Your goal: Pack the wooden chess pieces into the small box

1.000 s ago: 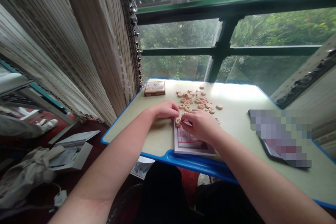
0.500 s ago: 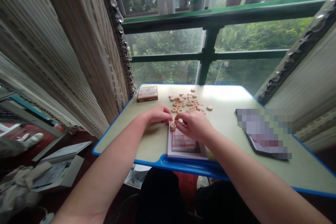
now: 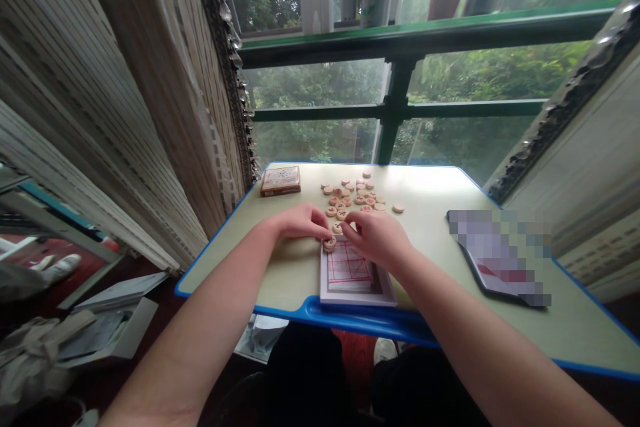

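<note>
A small white board with a red grid (image 3: pixel 350 273) lies at the near edge of the pale table (image 3: pixel 440 213). My left hand (image 3: pixel 300 221) rests curled at the board's far left corner, fingertips pinched on a round wooden game piece (image 3: pixel 329 243). My right hand (image 3: pixel 375 237) is curled over the board's far edge, fingers pressed together beside that piece; what it holds is hidden. Just beyond both hands lies a loose scatter of several round wooden pieces (image 3: pixel 357 195).
A brown flat box (image 3: pixel 281 180) lies at the table's far left. A dark flat object, blurred out (image 3: pixel 500 253), sits at the right. Bamboo blinds (image 3: pixel 150 100) hang at the left, a green-framed window (image 3: pixel 400 107) behind. Papers and bags (image 3: pixel 100 327) lie on the floor.
The view has shifted slightly. Both hands stay at the board's far edge, the left still on the same piece; they have barely moved.
</note>
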### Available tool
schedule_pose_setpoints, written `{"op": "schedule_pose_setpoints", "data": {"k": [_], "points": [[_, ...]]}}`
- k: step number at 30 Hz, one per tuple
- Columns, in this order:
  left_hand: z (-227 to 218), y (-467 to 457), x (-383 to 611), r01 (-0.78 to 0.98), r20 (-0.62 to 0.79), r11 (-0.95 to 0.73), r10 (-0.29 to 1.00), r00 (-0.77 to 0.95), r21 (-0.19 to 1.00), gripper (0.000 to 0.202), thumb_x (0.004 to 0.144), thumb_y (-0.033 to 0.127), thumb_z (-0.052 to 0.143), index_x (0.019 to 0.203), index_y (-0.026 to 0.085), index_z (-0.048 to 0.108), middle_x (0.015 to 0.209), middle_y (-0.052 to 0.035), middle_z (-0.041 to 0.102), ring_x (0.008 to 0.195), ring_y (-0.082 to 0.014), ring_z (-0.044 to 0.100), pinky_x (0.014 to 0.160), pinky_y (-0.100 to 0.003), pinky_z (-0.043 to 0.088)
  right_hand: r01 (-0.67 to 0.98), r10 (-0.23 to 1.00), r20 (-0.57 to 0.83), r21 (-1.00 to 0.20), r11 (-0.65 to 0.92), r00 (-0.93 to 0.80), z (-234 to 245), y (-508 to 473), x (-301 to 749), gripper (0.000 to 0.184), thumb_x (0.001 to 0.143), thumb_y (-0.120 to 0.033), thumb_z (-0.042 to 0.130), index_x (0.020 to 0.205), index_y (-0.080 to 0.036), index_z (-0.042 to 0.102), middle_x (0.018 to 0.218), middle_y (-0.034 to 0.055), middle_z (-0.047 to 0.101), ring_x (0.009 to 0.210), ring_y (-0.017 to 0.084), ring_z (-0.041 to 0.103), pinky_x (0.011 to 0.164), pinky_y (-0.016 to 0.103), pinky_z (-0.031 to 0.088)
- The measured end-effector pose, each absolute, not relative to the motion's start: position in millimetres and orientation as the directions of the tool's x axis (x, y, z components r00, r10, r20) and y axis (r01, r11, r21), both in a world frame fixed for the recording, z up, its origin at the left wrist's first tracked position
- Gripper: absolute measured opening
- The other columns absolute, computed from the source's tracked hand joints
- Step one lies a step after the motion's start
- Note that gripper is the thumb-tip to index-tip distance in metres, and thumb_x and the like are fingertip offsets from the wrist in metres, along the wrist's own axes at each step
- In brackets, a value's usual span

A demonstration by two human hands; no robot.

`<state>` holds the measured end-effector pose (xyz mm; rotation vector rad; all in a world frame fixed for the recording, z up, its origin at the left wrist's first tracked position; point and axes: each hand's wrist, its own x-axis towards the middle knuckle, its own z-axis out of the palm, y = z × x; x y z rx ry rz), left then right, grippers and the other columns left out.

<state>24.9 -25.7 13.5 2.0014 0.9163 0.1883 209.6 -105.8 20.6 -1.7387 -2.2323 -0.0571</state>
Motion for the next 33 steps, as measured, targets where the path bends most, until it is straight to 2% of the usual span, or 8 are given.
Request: {"op": "schedule_pose_setpoints", "data": {"k": [4, 8, 20, 26, 33], "points": [[12.7, -23.2, 24.7, 0.526, -0.211, -0.342, 0.646, 0.734, 0.779, 0.026, 0.066, 0.032, 0.067, 0.079, 0.010, 0.071, 0.072, -0.0050, 0.069, 0.068, -0.0132, 0.059, 0.066, -0.022, 0.044, 0.926, 0.924, 0.205, -0.133, 0.354, -0.324, 18.7, -106.5, 209.0, 0.029, 0.083, -0.041, 0.047, 0.087, -0.024, 0.069, 0.077, 0.0047, 0.069, 0.070, 0.018, 0.060, 0.059, 0.027, 0.035], [12.9, -22.4, 24.0, 0.513, -0.215, -0.340, 0.629, 0.747, 0.788, 0.024, 0.067, 0.030, 0.067, 0.079, 0.009, 0.071, 0.073, -0.0054, 0.070, 0.069, -0.0134, 0.060, 0.067, -0.022, 0.044, 0.898, 0.898, 0.206, -0.133, 0.419, -0.389, 17.8, -107.3, 207.6, 0.027, 0.080, -0.042, 0.052, 0.091, -0.026, 0.069, 0.080, 0.0040, 0.069, 0.073, 0.018, 0.060, 0.059, 0.026, 0.035], [10.0, -19.8, 22.2, 0.497, -0.210, -0.316, 0.634, 0.744, 0.808, 0.022, 0.067, 0.026, 0.065, 0.081, 0.010, 0.071, 0.074, -0.0041, 0.070, 0.071, -0.0133, 0.060, 0.069, -0.022, 0.045, 0.915, 0.924, 0.177, -0.164, 0.367, -0.339, 17.7, -106.2, 206.9, 0.028, 0.079, -0.048, 0.054, 0.092, -0.028, 0.070, 0.078, 0.0035, 0.069, 0.073, 0.018, 0.060, 0.057, 0.024, 0.033], [12.2, -22.2, 23.7, 0.504, -0.226, -0.288, 0.642, 0.732, 0.815, 0.022, 0.064, 0.025, 0.065, 0.079, 0.011, 0.071, 0.071, -0.0033, 0.069, 0.069, -0.0132, 0.060, 0.069, -0.022, 0.045, 0.914, 0.924, 0.159, -0.160, 0.373, -0.349, 18.8, -105.8, 207.9, 0.026, 0.081, -0.045, 0.055, 0.092, -0.028, 0.069, 0.079, 0.0033, 0.069, 0.071, 0.017, 0.059, 0.057, 0.024, 0.034], [12.2, -21.5, 22.1, 0.503, -0.220, -0.315, 0.630, 0.745, 0.805, 0.022, 0.066, 0.026, 0.066, 0.081, 0.012, 0.072, 0.075, -0.0031, 0.070, 0.074, -0.0139, 0.060, 0.072, -0.022, 0.044, 0.898, 0.920, 0.136, -0.209, 0.388, -0.367, 17.5, -101.7, 210.7, 0.025, 0.080, -0.042, 0.056, 0.095, -0.027, 0.069, 0.081, 0.0035, 0.069, 0.067, 0.015, 0.058, 0.058, 0.024, 0.035]]}}
